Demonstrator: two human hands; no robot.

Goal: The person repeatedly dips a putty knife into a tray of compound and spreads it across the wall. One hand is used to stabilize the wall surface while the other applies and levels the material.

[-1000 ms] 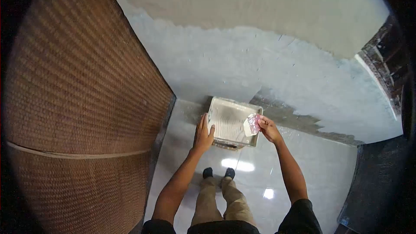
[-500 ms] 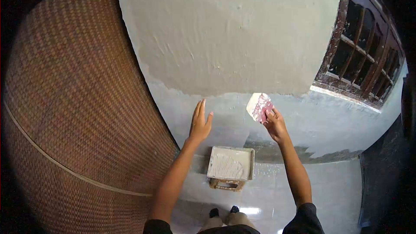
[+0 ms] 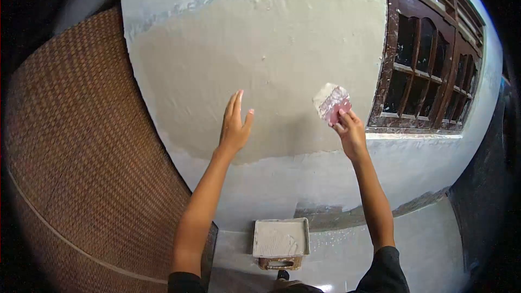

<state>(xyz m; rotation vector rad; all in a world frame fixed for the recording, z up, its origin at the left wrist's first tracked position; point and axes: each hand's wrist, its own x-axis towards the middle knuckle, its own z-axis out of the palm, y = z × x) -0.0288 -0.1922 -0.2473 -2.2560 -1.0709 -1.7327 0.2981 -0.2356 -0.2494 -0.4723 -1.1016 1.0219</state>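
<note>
My right hand (image 3: 351, 137) grips a flat reddish scraper (image 3: 332, 104) between thumb and fingers, its far edge coated with pale putty. In front of it stands a wall (image 3: 260, 195) with a broad beige patch of wet-looking putty (image 3: 217, 65). My left hand (image 3: 235, 123) is raised before that patch, empty, with the thumb apart from the fingers. Below, a rectangular tray (image 3: 308, 237) holds smeared off-white putty (image 3: 279, 237) and rests on a small brown stool (image 3: 280, 263).
A dark wooden window (image 3: 418, 65) with glass panes is at the right of the wall. A woven mat (image 3: 81, 146) covers the left side. White spatters (image 3: 331, 239) dot the tiled floor (image 3: 380, 255), and a dark panel (image 3: 483, 184) stands far right.
My view has tilted up, showing more of the upper wall and window. Both hands are now higher in front of the putty patch, with the scraper still in the right.
</note>
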